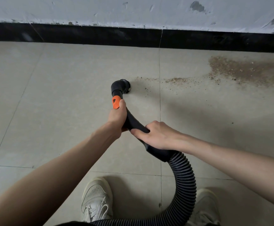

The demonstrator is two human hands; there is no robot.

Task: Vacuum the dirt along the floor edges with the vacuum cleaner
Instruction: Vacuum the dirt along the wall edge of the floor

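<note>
Your left hand (117,116) grips the curved black plastic vacuum wand (133,123) far along it, just behind the orange plastic slider (116,102). Your right hand (156,136) grips the same wand nearer to you and to the right, the two hands almost touching. Beyond the left hand, the round black brush nozzle (124,86) rests on the beige tiled floor (51,95). Right of the nozzle, a thin trail of brown gritty dirt (247,70) widens into a patch at far right, near the black tile skirting (100,36) under the scuffed grey wall (84,8). The ribbed black hose (184,181) runs from the wand toward you, between your two pale lace-up shoes (97,199).
</note>
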